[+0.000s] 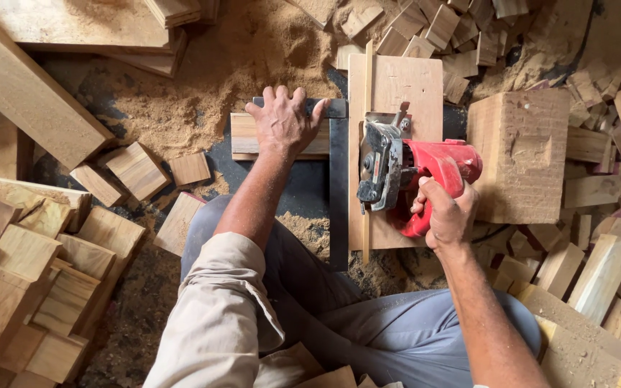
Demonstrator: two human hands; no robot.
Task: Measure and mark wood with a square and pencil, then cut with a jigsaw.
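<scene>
The person sits on the floor, knees in grey trousers (397,330) nearest the camera. The right forearm extends forward from the lower right; the right hand (445,212) is wrapped firmly around the rear handle of a red circular saw (415,172). The saw rests on a flat board (404,82), its metal guard toward the board's left edge, beside a thin wooden strip (367,144) standing along that edge. The left arm, sleeve rolled to the elbow, reaches forward from the lower left. The left hand (283,122) lies palm down, fingers spread, pressing a short plank (246,136) against a dark metal rail (338,187). A large wood block (519,154) stands right of the saw. Sawdust (253,50) lies beyond.
</scene>
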